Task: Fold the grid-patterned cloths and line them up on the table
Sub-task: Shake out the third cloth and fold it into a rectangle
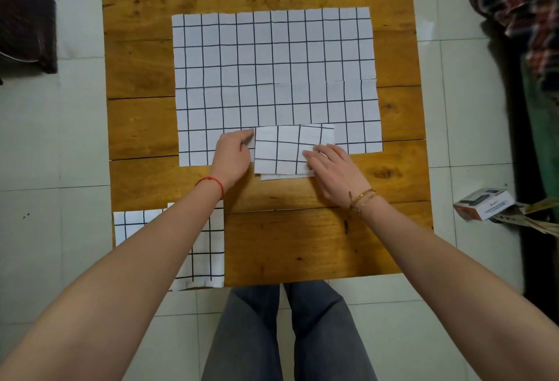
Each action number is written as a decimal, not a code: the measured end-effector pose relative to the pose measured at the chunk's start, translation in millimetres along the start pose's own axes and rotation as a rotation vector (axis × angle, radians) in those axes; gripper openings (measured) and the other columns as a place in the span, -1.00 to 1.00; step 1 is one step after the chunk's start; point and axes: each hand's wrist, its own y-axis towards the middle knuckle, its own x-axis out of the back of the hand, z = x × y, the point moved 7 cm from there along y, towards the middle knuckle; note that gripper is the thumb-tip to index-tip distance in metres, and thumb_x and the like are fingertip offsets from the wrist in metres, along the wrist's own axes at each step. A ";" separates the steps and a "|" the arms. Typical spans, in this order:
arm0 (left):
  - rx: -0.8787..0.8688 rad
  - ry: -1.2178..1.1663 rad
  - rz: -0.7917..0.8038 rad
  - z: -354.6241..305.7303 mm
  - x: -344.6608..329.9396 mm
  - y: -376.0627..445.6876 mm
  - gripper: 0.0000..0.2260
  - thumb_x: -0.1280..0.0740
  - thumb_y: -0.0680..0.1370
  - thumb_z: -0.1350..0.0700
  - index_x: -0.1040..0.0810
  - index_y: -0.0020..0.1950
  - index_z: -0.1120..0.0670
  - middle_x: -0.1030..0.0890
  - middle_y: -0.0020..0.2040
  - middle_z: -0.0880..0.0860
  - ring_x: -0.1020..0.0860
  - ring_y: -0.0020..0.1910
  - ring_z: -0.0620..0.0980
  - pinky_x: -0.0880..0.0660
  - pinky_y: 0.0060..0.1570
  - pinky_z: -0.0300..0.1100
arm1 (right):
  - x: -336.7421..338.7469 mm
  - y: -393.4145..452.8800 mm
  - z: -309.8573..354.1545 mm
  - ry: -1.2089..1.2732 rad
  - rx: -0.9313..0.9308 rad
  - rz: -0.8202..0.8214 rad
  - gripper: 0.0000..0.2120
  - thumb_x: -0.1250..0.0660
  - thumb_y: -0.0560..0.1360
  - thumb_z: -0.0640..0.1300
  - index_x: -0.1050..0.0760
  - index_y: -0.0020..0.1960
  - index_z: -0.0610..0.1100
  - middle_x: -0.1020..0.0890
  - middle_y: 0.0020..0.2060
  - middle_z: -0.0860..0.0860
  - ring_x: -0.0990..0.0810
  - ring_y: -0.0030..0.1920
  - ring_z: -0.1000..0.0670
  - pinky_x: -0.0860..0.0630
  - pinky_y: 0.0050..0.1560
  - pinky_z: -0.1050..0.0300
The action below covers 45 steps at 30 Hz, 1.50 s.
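Room: pale tiled floor, seen from above; dark clothes heaped at left and right edges, small cardboard box on the floor right of the desk.
Desk: square, orange-brown wooden planks, carrying all the cloths.
Big cloth: large white cloth with black grid lines, spread flat over the far middle; visible seam across it, so possibly two sheets butted or overlapped, can't tell. Laid open, likely waiting its turn.
Folded piece: small white grid-patterned folded cloth, several layers thick, lower layers peeking out at the near edge. Sits at the big cloth's near edge, half on it, half on bare wood. Central and close, easiest reach for both hands.
Left hand: left hand at the folded piece's left edge, fingers curled and nearly closed, pinching at the top-left corner. Probably squaring that corner.
Right hand: right hand palm down on the right part, fingers extended and flat, pressing, gripping nothing. Likely pinning layers so they don't slide.
Near-left stack: more white grid cloth at the near-left corner, partly under the left forearm, overhanging the desk edge. Looks like finished folds parked out of the way; count unclear.
Stage: judged final squaring of this fold, before lining up.
Risk: layers skewing if the press lifts early.
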 end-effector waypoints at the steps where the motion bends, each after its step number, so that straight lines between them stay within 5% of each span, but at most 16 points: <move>1: -0.013 0.025 -0.034 -1.4 2.1 -1.6 -0.59 -0.08 0.59 0.38 -0.45 0.41 0.19 -0.48 0.39 0.12 -0.38 0.42 0.06 -0.23 0.43 -0.19 | -0.1 -0.6 -0.4 0.011 -0.019 -0.005 -0.59 -0.28 0.43 -0.23 -0.44 0.27 -0.20 -0.51 0.28 -0.09 -0.42 0.33 -0.14 -0.24 0.42 -0.07; 7: -0.230 0.371 0.011 -15.0 -13.3 -10.7 -0.54 -0.14 0.58 0.29 -0.33 0.49 0.11 -0.34 0.49 0.07 -0.27 0.43 0.10 -0.27 0.40 -0.05 | 12.5 3.5 -2.7 0.118 -0.157 -0.124 -0.74 -0.18 0.46 -0.23 -0.42 0.14 -0.14 -0.53 0.12 -0.07 -0.46 0.19 -0.11 -0.33 0.34 0.01; 14: -0.240 0.706 0.073 -11.6 -38.7 -19.9 -0.47 -0.22 0.61 0.16 -0.15 0.56 0.07 -0.09 0.59 0.04 -0.06 0.54 0.13 -0.21 0.44 0.07 | 14.6 40.2 20.4 0.098 -0.171 -0.107 -0.54 -0.08 0.58 -0.09 -0.26 0.45 -0.18 -0.33 0.44 -0.11 -0.25 0.45 -0.13 -0.17 0.47 -0.11; 23: -0.173 0.662 0.095 -1.4 -48.7 -23.4 -0.30 -0.32 0.59 0.05 0.01 0.60 0.04 -0.01 0.61 0.00 0.05 0.57 0.12 -0.11 0.50 0.12 | -19.4 60.4 38.7 -0.044 -0.186 0.108 -0.44 0.08 0.64 0.03 0.12 0.56 -0.13 0.07 0.56 -0.04 0.15 0.55 -0.12 0.11 0.50 -0.21; 29: -0.170 0.692 0.104 1.6 -49.0 -23.4 -0.31 -0.29 0.59 0.01 0.02 0.60 0.03 0.04 0.61 -0.01 0.09 0.57 0.14 -0.03 0.51 0.18 | -19.5 50.0 24.5 -0.038 -0.213 0.088 -0.45 0.07 0.63 0.02 0.08 0.56 -0.13 0.01 0.56 -0.02 0.11 0.55 -0.12 0.06 0.49 -0.24; 38: -0.176 0.714 0.125 5.8 -49.8 -22.4 -0.32 -0.24 0.61 -0.03 0.08 0.60 0.01 0.10 0.61 -0.02 0.10 0.57 0.15 -0.03 0.49 0.22 | -18.7 3.5 -38.4 0.092 -0.518 0.006 -0.46 0.09 0.64 0.05 0.07 0.57 -0.07 -0.02 0.55 0.03 0.12 0.55 -0.07 0.17 0.51 -0.20; 45: -0.255 0.746 0.069 4.0 -45.7 -32.3 -0.37 -0.21 0.62 -0.01 0.02 0.60 0.08 0.02 0.61 0.05 0.03 0.57 0.14 -0.09 0.49 0.19 | -4.8 0.9 -21.1 0.104 -0.466 -0.081 -0.46 0.08 0.62 0.01 0.01 0.56 -0.14 -0.04 0.55 -0.03 0.08 0.55 -0.07 0.12 0.52 -0.17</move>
